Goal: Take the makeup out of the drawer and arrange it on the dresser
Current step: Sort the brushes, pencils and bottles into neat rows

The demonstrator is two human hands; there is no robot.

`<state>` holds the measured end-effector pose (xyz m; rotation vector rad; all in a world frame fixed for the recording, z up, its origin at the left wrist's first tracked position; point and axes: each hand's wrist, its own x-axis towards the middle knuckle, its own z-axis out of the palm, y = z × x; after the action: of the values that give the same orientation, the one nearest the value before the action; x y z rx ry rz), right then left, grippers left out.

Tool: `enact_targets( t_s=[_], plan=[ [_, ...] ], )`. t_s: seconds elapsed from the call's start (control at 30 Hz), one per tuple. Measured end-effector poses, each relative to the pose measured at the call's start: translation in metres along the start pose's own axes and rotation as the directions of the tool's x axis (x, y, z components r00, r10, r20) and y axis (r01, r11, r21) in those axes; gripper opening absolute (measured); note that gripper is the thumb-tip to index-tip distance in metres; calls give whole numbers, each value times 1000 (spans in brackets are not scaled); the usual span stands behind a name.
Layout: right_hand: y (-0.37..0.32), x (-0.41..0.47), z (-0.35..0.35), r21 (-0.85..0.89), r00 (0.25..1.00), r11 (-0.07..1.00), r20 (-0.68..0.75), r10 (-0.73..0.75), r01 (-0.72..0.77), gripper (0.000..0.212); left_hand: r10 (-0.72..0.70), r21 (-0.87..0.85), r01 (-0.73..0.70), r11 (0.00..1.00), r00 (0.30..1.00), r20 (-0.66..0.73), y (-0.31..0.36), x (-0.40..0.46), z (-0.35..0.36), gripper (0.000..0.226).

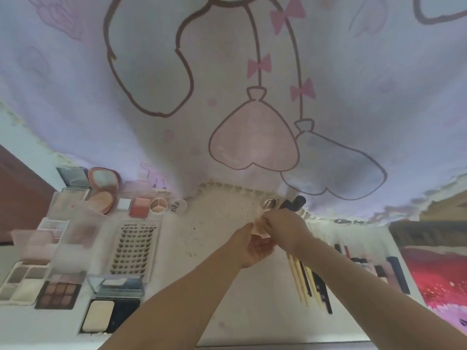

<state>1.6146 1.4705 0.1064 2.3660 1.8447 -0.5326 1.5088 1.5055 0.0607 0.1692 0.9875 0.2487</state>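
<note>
Two bare forearms reach from the near edge over the dresser top (227, 311). Left hand (252, 248) and right hand (285, 231) meet mid-surface, fingers of both pinching a small pink, translucent item (257, 229), too blurred to identify. Brushes (303, 281) with pale handles lie side by side just below the right wrist. Left side: lash tray (134, 248) filled with rows of lash clusters; open eyeshadow palette (59, 294) with brown pans; open powder compact (111, 317); open round compact (102, 190) with orange powder. Right side: a row of dark tubes (379, 271). Behind: printed cloth (252, 97).
</note>
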Motion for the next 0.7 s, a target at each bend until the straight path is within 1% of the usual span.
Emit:
enact_targets(
  t_s=[0.03,0.1,0.13,0.17,0.2,0.23,0.27,0.3,0.33,0.37,0.4,0.43,0.47,0.5,0.53,0.57,0.6,0.63,0.67,0.7],
  plan=[
    [-2,-1,1,9,999,999,0,-42,42,28,-10,-76,13,997,999,39,2,0,0,34],
    [-8,-8,6,6,989,989,5,-149,149,31,-36,-246,64,967,993,114,6,-1,-3,46],
    [-10,-12,10,-10,977,976,-3,-215,215,31,-12,-271,48,961,991,132,8,-2,-4,50],
    [-10,-17,13,-32,960,960,-30,-280,279,31,31,-243,2,970,991,130,11,-6,-6,48],
    [-10,-23,15,-21,945,949,-78,-316,316,32,79,-163,-61,985,991,108,12,-12,-8,40],
    [-9,-27,16,35,941,948,-139,-309,317,32,135,-51,-131,990,988,75,12,-20,-13,30],
    [-8,-30,15,130,948,951,-193,-253,280,32,201,96,-205,974,978,48,13,-28,-18,22],
    [-8,-30,12,259,963,943,-222,-153,210,33,284,293,-289,911,957,60,14,-37,-24,19],
    [-10,-29,7,424,979,900,-202,-16,102,37,362,521,-363,773,926,108,15,-47,-30,22],
    [-13,-24,1,593,984,804,-124,128,-30,41,420,722,-408,560,890,177,16,-57,-36,26],
    [-18,-20,-4,720,973,675,2,233,-163,46,459,849,-433,304,847,267,16,-67,-41,28],
    [-23,-16,-10,783,954,562,132,271,-268,53,485,896,-442,44,793,367,15,-74,-45,30],
    [-29,-15,-13,791,941,516,227,250,-328,62,491,887,-430,-168,744,454,13,-81,-50,29],
    [-36,-16,-15,779,938,523,281,202,-346,67,490,860,-404,-312,707,510,12,-87,-54,27],
    [-43,-19,-16,768,942,547,297,157,-334,64,498,841,-369,-396,683,534,12,-91,-59,25],
    [-49,-22,-16,773,949,554,292,120,-308,56,516,836,-329,-439,669,535,13,-95,-63,24],
    [-54,-26,-16,792,959,547,270,83,-270,47,525,839,-306,-450,670,526,15,-98,-67,25],
    [-57,-28,-16,806,973,552,228,44,-214,39,520,855,-310,-416,690,503,17,-101,-69,27],
    [-60,-30,-16,801,984,580,178,8,-150,35,505,879,-339,-336,723,472,19,-105,-70,28],
    [-62,-32,-16,784,991,613,134,-18,-95,33,483,899,-373,-229,758,437,21,-108,-71,29]
  ],
)
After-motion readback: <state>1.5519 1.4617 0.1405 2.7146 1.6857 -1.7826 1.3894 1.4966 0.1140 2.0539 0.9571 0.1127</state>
